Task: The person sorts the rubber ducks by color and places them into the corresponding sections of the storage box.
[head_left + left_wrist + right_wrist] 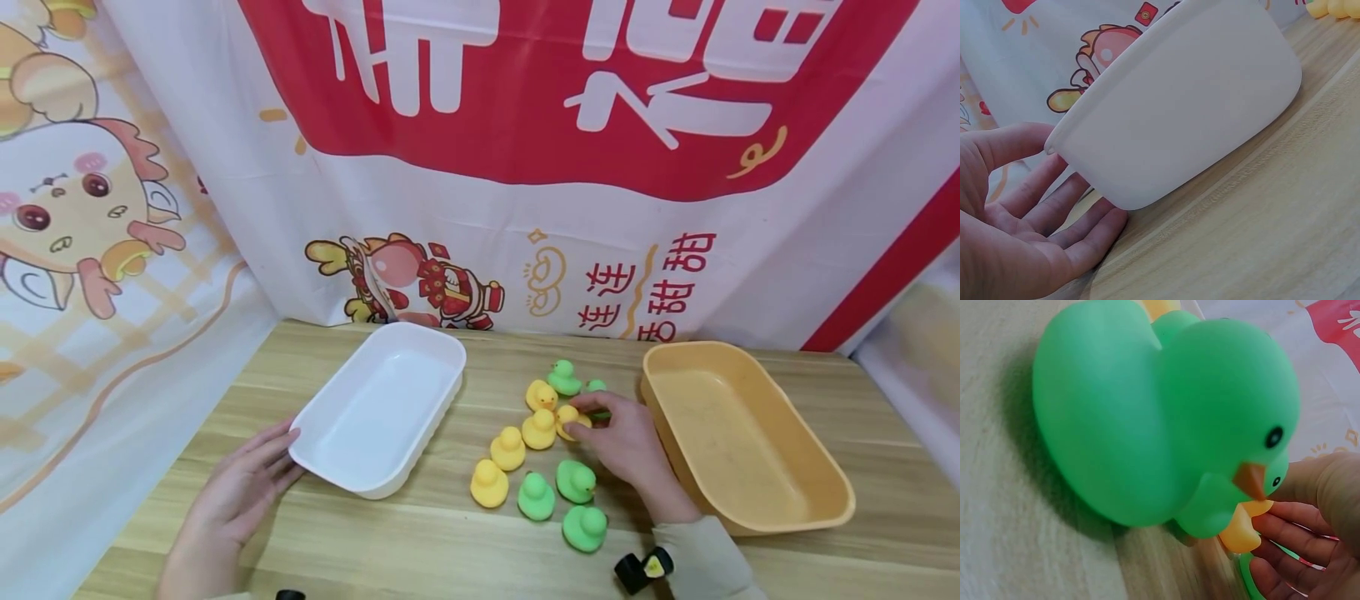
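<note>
My left hand (243,492) touches the near left corner of the white tub (375,408); in the left wrist view its thumb (1016,140) lies at the rim and the other fingers rest against the lower wall. With thumb and fingers, my right hand (626,437) pinches a yellow duck (570,422) among the other ducks. A green duck (597,387) is partly hidden behind that hand. In the right wrist view a large green duck (1104,419) covers much of the scene, and the fingers (1297,540) are at a yellow duck (1241,532).
Several yellow ducks (507,449) form a slanting row between the tubs. Green ducks (536,497) lie nearer the front, and another (564,379) at the back. An orange tub (750,450) stands on the right. A printed cloth (480,208) hangs behind the wooden table (420,550).
</note>
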A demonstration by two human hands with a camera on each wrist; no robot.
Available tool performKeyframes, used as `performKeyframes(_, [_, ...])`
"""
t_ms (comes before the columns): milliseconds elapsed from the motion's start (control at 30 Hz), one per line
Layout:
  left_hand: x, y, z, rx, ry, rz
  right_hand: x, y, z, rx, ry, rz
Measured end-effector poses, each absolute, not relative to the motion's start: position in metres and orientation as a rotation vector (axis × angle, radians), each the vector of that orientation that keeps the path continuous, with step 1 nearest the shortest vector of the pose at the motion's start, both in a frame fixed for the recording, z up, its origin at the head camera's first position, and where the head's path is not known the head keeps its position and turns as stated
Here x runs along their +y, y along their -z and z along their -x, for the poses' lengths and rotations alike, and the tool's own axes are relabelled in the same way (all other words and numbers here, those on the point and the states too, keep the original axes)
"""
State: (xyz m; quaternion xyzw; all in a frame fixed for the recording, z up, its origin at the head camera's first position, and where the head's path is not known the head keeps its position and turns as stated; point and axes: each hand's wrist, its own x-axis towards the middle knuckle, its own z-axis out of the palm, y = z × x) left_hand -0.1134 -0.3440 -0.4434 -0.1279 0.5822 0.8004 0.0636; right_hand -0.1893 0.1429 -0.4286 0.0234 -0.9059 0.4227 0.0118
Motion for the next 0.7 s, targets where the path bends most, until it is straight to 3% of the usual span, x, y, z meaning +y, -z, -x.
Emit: performKeyframes(700, [-0.3432, 0.4425, 0.1142, 1.752, -2.414, 0.408, 0.1463, 0.4322, 0.19, -2.781, -1.36, -0.095])
